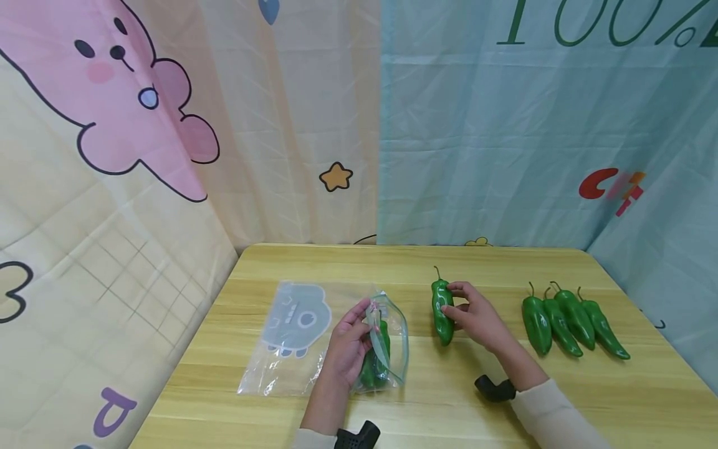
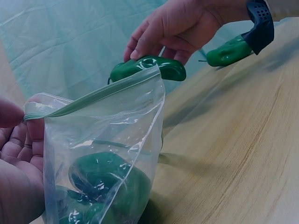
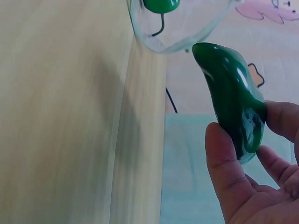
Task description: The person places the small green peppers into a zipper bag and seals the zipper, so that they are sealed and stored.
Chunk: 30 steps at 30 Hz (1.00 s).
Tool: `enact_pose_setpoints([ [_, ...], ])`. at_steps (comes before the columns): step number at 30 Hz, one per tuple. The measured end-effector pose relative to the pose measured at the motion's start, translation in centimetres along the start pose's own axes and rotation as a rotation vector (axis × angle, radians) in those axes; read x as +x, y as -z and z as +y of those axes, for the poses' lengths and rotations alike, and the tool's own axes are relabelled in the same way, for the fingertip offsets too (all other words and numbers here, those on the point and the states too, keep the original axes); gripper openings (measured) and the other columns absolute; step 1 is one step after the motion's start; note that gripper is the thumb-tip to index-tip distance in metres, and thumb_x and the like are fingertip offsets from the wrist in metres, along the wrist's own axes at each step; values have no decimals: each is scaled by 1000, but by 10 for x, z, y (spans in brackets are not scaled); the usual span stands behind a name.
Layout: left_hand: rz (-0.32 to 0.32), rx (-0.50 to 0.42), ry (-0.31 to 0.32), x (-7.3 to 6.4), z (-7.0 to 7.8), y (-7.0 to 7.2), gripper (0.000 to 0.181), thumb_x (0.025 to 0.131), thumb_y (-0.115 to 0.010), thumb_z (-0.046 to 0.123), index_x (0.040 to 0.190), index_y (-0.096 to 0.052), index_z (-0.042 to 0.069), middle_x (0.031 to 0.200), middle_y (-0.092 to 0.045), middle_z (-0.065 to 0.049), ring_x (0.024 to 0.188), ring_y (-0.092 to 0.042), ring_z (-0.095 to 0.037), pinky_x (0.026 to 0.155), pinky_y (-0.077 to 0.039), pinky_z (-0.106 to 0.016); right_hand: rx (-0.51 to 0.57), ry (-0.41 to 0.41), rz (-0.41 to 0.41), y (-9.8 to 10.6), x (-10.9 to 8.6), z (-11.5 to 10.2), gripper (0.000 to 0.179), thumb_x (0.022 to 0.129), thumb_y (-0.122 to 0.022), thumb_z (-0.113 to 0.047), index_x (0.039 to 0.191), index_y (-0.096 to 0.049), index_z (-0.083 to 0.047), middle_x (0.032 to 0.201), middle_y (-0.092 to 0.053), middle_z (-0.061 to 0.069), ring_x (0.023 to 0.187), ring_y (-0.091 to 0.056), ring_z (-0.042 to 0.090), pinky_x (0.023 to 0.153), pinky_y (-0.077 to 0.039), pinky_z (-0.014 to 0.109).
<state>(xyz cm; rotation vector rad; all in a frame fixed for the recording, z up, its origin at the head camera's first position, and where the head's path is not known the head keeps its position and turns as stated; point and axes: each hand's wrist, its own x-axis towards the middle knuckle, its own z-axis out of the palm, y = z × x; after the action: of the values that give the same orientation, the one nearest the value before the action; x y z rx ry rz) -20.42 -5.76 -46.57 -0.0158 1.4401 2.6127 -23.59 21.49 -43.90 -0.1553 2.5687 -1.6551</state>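
Note:
My left hand pinches the rim of a clear zip bag near its mouth, which gapes toward the right. Inside the bag lie green peppers, seen blurred through the plastic in the left wrist view. My right hand holds another green pepper between thumb and fingers, raised above the table, a short way right of the bag's mouth. In the right wrist view this pepper points its tip toward the bag's open rim.
Several green peppers lie side by side on the right of the wooden table. Printed curtains stand behind the table and along its sides. Each wrist wears a dark camera mount.

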Motion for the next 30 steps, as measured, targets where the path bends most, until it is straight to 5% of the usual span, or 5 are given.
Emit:
enact_pose_setpoints([
  [20, 2, 2, -4, -2, 0, -1, 57, 89, -47, -10, 145, -45, -1, 146, -48, -14, 93, -61, -13, 74, -51, -21, 6, 14, -81, -41, -6, -15, 46, 92, -69, -11, 133, -48, -10, 139, -48, 18, 88, -64, 24, 66, -60, 36],
  [30, 5, 6, -2, -2, 0, -1, 57, 88, -47, -10, 145, -47, 0, 145, -49, -14, 88, -61, -12, 73, -51, -21, -34, 91, -225, -43, -14, -16, 44, 92, -70, -16, 131, -51, -8, 135, -50, 22, 84, -63, 23, 62, -59, 35],
])
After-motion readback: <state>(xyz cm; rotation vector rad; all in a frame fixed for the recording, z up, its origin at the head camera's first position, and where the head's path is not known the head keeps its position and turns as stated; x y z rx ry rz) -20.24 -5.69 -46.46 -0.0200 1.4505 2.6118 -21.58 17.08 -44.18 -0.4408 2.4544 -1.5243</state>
